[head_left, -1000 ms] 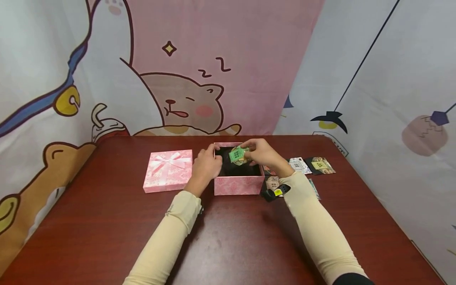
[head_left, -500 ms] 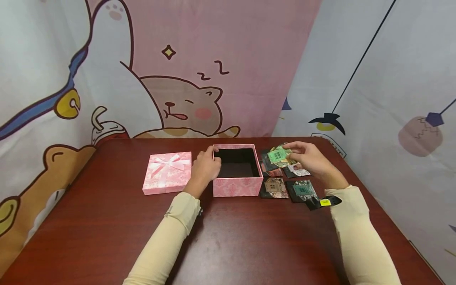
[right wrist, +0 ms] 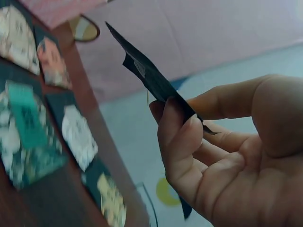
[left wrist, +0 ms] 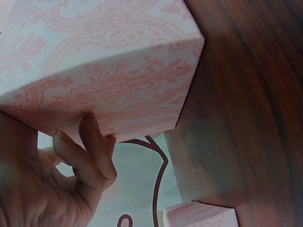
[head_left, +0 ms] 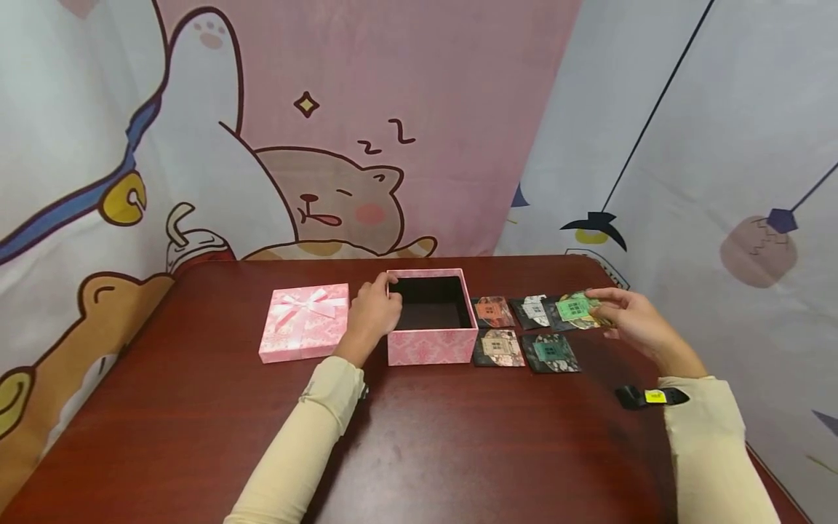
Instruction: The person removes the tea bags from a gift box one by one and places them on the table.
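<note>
An open pink patterned gift box with a dark interior stands on the table. My left hand holds its left wall, fingers at the rim; in the left wrist view the fingertips touch the patterned side. To the right, my right hand pinches a flat packet with a green label between thumb and fingers. The right wrist view shows that packet's dark back nearly edge-on, raised above the table. Below it lies a packet with a yellow label, hidden behind it in the head view.
The box lid with a pink bow lies left of the box. Right of the box lie packets with orange, white, beige and teal labels. A cartoon-printed curtain hangs behind the table.
My right hand has carried the green-labelled packet from over the box out to the right, past the rows of packets. My left hand has stayed on the box's left wall.
</note>
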The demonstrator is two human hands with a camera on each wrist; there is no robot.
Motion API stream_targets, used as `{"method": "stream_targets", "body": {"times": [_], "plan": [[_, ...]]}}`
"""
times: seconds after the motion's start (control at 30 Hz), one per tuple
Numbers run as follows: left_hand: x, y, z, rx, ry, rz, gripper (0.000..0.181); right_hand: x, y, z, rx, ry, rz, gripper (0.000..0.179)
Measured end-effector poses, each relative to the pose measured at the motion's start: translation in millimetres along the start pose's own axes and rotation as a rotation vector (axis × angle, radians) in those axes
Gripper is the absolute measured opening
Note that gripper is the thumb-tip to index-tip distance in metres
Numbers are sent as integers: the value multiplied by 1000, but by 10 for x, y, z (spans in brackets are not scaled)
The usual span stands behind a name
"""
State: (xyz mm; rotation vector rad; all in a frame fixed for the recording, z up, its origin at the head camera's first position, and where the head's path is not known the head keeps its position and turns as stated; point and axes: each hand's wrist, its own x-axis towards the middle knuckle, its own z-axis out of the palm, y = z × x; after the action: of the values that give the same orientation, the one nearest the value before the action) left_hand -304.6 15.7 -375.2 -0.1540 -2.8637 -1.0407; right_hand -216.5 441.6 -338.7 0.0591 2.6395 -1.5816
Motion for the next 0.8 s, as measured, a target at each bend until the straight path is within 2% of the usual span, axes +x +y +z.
{"method": "stream_targets", "body": {"times": [0.27, 0.47, 0.63, 0.8], "plan": [[1, -21, -2, -11, -12, -9, 36, -40, 400, -178, -80, 13, 45, 56], [1, -26, 4, -6, -8, -9, 36, -77, 647, -252, -144, 17, 61, 54], [3, -20, 3, 2, 4, -2, 34, -89, 793, -254, -192, 24, 64, 52], [-1, -8, -2, -1, -3, -1, 35, -68, 841, -219, -233, 39, 60, 49]]}}
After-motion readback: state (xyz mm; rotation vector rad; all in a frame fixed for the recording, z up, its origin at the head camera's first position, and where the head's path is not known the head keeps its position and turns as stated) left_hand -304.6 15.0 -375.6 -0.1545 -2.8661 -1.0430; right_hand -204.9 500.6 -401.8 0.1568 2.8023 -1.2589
